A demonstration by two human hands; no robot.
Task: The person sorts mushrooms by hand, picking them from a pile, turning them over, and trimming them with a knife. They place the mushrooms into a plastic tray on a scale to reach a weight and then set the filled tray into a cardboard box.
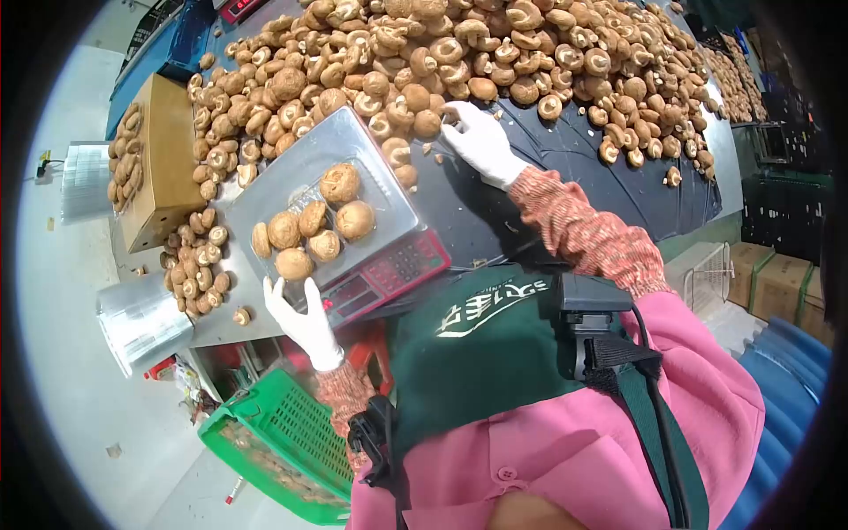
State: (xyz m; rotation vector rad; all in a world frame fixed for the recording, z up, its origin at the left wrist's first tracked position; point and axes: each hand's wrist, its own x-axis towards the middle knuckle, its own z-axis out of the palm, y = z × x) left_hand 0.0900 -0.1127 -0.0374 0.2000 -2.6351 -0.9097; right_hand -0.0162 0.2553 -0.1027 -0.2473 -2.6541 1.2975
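Clear tray (pixel 305 208) on the scale (pixel 353 221), holding seven mushrooms (pixel 339 184); room left in it. Left hand (pixel 300 316), gloved, fingers closed on the tray's near edge. Right hand (pixel 481 141) at the far heap of mushrooms (pixel 495 53), fingertips pinching one; the grip is partly hidden. Green basket (pixel 283 442) near, below the table. Stacked empty trays (pixel 141 322) left.

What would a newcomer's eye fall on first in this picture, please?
The great heap of mushrooms across the dark table at the top. Next, the scale at centre-left bearing a clear tray with seven mushrooms. The left hand touches the tray's near edge; the right hand reaches into the heap.
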